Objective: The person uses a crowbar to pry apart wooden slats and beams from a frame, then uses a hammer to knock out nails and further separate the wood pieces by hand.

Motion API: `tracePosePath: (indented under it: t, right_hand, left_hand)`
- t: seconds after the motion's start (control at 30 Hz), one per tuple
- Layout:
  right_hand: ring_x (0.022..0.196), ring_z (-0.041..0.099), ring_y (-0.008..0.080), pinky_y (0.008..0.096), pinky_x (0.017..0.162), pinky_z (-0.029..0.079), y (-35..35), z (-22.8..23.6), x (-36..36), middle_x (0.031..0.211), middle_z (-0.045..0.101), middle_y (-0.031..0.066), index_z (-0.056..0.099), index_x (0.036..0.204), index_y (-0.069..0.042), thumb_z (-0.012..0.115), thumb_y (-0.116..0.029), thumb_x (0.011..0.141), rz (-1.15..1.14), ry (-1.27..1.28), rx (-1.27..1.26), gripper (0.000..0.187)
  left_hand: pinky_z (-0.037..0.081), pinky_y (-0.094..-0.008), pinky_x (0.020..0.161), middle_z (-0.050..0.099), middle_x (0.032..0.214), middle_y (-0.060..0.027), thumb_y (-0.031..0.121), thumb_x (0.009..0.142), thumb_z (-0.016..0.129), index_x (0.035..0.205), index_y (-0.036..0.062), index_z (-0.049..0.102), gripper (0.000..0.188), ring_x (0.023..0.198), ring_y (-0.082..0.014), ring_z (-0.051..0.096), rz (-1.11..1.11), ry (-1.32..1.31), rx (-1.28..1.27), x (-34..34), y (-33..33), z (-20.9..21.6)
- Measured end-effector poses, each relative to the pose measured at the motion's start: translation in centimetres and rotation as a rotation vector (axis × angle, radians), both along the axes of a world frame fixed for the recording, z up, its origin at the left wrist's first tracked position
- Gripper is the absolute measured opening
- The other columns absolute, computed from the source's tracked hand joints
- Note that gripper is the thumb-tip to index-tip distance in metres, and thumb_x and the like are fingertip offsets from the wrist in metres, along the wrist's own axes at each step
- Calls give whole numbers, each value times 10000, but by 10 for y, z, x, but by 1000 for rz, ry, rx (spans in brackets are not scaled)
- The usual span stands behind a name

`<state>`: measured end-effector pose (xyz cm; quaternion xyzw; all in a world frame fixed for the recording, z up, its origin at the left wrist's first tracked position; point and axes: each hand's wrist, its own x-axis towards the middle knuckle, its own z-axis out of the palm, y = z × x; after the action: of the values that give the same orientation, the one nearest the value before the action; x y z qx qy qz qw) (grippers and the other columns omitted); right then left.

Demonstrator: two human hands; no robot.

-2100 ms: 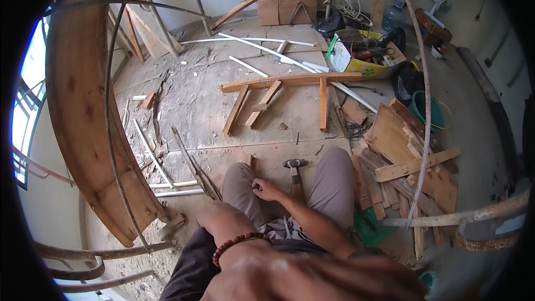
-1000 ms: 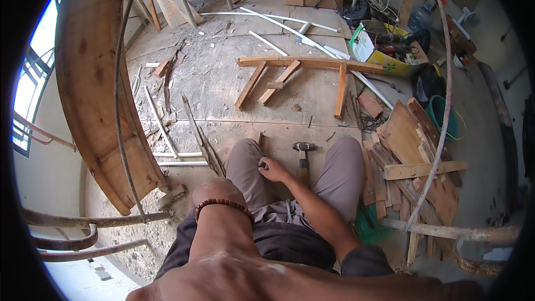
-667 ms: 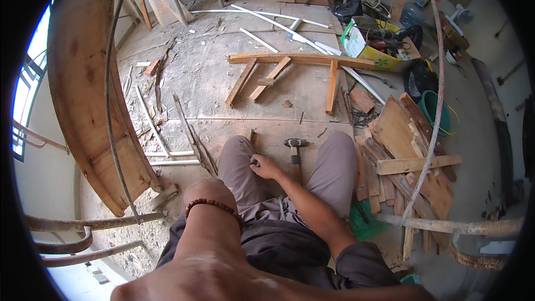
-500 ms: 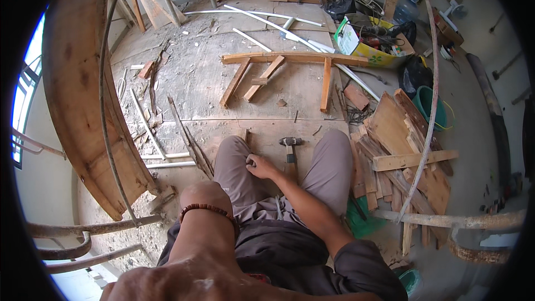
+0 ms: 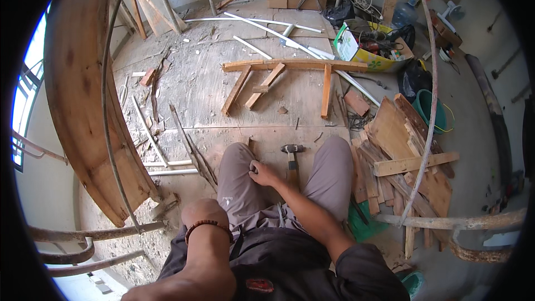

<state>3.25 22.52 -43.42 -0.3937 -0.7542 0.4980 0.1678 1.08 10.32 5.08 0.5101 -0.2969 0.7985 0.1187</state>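
Observation:
My right hand (image 5: 263,173) rests at the inner side of my left knee, its fingers curled closed; nothing shows in them. Close by, between my thighs, a hammer (image 5: 292,149) lies with its dark head away from me, my right forearm crossing near its handle. My left arm, with a brown bead bracelet (image 5: 207,224) on it, is bent up close to the camera. Only part of my left hand (image 5: 178,290) shows at the lower edge, with its fingers hidden. Ahead lies a wooden frame (image 5: 295,65) with several short legs.
Scrap wood (image 5: 398,170) is piled at my right, beside a green bucket (image 5: 428,110). A tool-filled yellow box (image 5: 374,64) stands farther back. White pipes (image 5: 262,25) and debris cover parts of the floor. A curved wooden panel (image 5: 83,95) and metal bars (image 5: 446,221) flank me.
The view has shifted slightly, so the floor things sit lower in the picture. My left hand has drawn back toward the lower edge. My right hand stays curled at my knee.

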Motion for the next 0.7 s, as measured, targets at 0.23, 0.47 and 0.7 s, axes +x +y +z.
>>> tracePosePath:
  t: [0.23, 0.47, 0.7]
  right_hand:
    - [772, 623, 388, 459, 680, 468, 3, -20, -6, 805, 612, 214, 504, 922, -19, 644, -149, 850, -20, 86, -29, 204]
    - [777, 642, 394, 459, 699, 489, 6, -12, -4, 793, 633, 215, 509, 940, -31, 640, -167, 859, -7, 21, -76, 206]
    - [716, 627, 300, 418, 671, 495, 10, -6, -9, 770, 620, 155, 537, 947, -32, 631, -168, 877, -30, -39, -81, 179]
  left_hand:
    - [339, -474, 1093, 596, 1271, -176, 470, 966, 511, 1230, 3, 592, 542, 1240, -299, 513, 547, 502, -758, -67, 30, -152]
    - [261, -555, 1133, 428, 1472, -181, 465, 930, 539, 1332, 86, 551, 552, 1404, -409, 335, 830, 1416, -1652, -123, -8, -344]
    - [147, -603, 1159, 270, 1575, -176, 476, 870, 600, 1461, 124, 430, 709, 1467, -407, 202, 1134, 1635, -1770, -127, -10, -389]
